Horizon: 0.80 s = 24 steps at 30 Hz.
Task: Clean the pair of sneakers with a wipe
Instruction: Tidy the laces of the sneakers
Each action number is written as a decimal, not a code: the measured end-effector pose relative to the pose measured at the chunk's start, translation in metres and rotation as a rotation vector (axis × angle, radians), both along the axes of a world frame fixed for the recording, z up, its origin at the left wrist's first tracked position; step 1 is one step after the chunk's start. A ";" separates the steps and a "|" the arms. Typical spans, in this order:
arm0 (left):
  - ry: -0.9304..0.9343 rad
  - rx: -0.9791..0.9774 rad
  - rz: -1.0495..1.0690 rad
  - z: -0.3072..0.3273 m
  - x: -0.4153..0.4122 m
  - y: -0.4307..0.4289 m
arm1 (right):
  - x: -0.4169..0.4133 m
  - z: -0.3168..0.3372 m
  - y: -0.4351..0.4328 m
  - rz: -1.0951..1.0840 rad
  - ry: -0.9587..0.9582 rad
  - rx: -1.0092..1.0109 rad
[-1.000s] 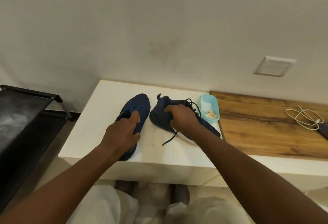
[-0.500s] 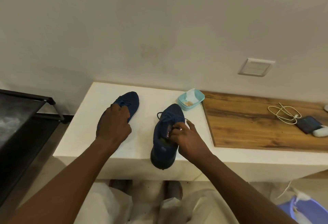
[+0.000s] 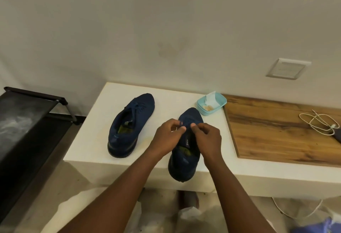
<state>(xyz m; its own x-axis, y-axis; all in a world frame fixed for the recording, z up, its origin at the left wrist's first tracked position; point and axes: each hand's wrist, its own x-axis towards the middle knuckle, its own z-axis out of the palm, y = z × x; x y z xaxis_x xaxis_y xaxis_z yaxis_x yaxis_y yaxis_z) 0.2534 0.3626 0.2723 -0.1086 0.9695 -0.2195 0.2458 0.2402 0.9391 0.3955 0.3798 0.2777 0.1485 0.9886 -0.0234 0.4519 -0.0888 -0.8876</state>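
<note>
Head view: the right sneaker [image 3: 184, 160], dark navy, lies on the white ledge [image 3: 88, 136] with its toe pointing toward the wall and its heel hanging over the front edge. Both hands meet over its lace area: the left hand [image 3: 168, 136] has thumb and forefinger pinched together there, and the right hand [image 3: 206, 138] presses its thumb against the upper with the other fingers curled; whether a lace or the tongue is held is too small to tell. The left sneaker [image 3: 129, 127] sits flat on the ledge well to the left, toe also toward the wall, untouched. Just beyond the right sneaker's toe stands a pale blue tray [image 3: 219, 101] holding a white wipe [image 3: 210, 98]. A wooden board [image 3: 273, 131] adjoins the ledge on the right, with a coiled white cable [image 3: 319, 123] on it. A black rack [image 3: 24, 122] stands at far left
</note>
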 end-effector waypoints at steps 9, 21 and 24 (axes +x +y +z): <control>-0.134 0.199 0.056 0.019 -0.021 0.022 | 0.014 0.029 0.019 0.110 0.133 -0.004; -0.288 0.271 0.332 0.022 -0.034 0.025 | 0.037 0.021 0.019 0.194 -0.274 -0.512; -0.260 0.292 0.294 0.022 -0.029 0.024 | 0.033 0.019 0.021 0.140 -0.156 -0.418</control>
